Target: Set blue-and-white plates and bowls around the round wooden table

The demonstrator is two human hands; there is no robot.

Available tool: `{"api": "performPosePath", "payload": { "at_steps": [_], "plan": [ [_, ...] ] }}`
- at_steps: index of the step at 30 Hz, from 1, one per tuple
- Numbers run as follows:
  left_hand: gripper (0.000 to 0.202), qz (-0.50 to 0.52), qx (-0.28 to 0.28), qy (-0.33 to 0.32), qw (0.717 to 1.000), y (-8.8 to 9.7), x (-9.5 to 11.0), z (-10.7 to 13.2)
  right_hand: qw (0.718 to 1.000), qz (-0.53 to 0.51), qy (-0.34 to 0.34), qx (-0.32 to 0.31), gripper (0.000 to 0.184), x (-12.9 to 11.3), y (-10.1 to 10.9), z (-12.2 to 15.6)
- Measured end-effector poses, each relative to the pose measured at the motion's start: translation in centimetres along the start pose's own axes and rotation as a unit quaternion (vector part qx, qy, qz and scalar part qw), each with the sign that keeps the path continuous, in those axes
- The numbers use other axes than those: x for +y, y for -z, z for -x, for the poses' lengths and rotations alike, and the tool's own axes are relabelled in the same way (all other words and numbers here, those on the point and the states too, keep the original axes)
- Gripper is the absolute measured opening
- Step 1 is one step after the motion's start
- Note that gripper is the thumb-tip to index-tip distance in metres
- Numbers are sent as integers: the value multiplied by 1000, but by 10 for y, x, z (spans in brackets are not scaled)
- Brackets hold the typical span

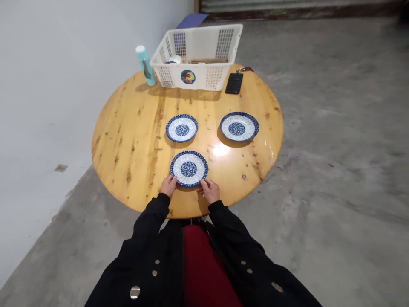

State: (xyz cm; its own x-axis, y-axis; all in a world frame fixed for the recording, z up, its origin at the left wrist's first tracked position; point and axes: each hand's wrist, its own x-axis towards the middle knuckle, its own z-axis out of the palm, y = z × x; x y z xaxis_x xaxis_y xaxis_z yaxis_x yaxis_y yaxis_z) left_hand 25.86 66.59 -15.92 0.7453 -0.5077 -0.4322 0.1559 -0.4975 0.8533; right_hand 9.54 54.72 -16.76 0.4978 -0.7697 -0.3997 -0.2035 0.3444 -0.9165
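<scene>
Closest to me, a blue-and-white patterned plate lies at the near part of the round table. My left hand grips its lower left rim, thumb on top. The lower right rim is between the thumb and fingers of my right hand. The fingertips under the rim are partly hidden on both sides. Two more plates of the same pattern are farther off: a left plate just beyond the held one, and a right plate toward the table's right side.
A white plastic basket with a few items inside stands at the far side of the wooden table. Left of it is a turquoise bottle; on its right lies a black case with a strap. A white wall rises at left.
</scene>
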Motion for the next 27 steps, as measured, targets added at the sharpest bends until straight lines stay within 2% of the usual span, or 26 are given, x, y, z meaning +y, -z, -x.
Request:
{"api": "performPosePath", "payload": {
  "at_steps": [3, 6, 8, 10, 13, 18, 20, 23, 27],
  "plan": [
    [43, 8, -3, 12, 1000, 2, 0, 5, 999, -39, -25, 18, 44, 2, 6, 7],
    [44, 33, 21, 17, 999, 11, -7, 16, 995, -73, -53, 36, 47, 10, 17, 17],
    [43, 56, 40, 20, 997, 24, -14, 25, 993, -84, -62, 47, 47, 16, 24, 22],
    [41, 76, 57, 25, 995, 46, -22, 34, 992, -85, -63, 62, 47, 23, 28, 25],
    [41, 94, 87, 29, 991, 93, -32, 44, 990, -86, -56, 94, 47, 30, 24, 27],
    [46, 102, 114, 20, 988, 186, -53, 59, 975, -107, -49, 186, 44, 30, -4, 34],
    [47, 103, 140, 23, 985, 225, -69, 64, 966, -116, -45, 229, 40, 27, -18, 43],
    [45, 85, 160, 32, 983, 279, -100, 69, 949, -125, 4, 289, 36, 20, -44, 59],
    [42, 70, 169, 43, 982, 331, -129, 72, 944, -118, 73, 300, 36, -3, -89, 74]
  ]
}}
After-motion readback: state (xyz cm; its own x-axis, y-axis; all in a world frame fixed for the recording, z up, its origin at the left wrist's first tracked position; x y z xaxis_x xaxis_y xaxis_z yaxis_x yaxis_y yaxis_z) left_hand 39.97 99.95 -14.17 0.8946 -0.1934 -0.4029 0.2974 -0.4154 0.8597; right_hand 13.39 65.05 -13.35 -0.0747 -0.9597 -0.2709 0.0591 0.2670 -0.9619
